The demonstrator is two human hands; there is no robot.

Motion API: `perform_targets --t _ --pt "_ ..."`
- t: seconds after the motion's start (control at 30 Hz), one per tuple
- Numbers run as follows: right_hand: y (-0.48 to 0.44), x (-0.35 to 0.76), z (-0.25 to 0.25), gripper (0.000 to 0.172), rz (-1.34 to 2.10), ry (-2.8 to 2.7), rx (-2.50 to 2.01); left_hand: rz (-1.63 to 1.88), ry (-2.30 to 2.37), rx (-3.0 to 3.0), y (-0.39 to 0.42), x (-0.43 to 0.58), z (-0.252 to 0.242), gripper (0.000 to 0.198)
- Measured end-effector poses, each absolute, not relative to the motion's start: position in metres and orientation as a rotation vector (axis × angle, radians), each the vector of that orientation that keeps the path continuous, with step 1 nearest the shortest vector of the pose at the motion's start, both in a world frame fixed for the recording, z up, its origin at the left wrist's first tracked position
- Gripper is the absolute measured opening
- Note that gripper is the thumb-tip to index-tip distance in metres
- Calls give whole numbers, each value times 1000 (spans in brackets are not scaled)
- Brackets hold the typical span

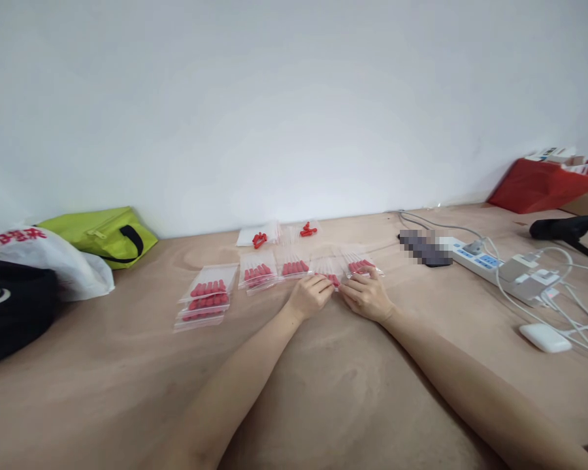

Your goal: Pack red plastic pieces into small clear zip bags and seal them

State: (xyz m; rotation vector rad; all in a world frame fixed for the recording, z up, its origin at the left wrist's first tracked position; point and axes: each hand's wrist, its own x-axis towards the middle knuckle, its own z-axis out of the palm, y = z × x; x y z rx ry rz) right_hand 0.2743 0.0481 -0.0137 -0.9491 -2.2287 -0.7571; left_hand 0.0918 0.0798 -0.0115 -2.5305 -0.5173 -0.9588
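Observation:
A small clear zip bag (326, 266) with red-handled, thin-tipped pieces in it lies flat between my hands. My left hand (310, 297) is closed, its fingertips pinching the near left edge of this bag. At the near right edge, my right hand (367, 295) has its fingers bent together on the same bag and partly covers it. Just beyond my right hand sits another filled bag (357, 262). To the left lie two more filled bags, one close by (294, 266) and one further off (258, 271). Several filled bags overlap in a stack (206, 297) at the far left.
Loose red pieces lie in two small heaps (259, 240) (308, 229) on clear bags near the wall. A dark phone (424, 249), a power strip (485, 258) with cables and a white case (545, 337) are on the right. Bags, one yellow-green (102, 232), stand left.

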Motion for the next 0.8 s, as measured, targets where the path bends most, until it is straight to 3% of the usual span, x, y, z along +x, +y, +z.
perform_targets --t 0.8 --pt "44 272 -11 19 -655 -2229 -920 -812 -472 -2424 88 55 -6 20"
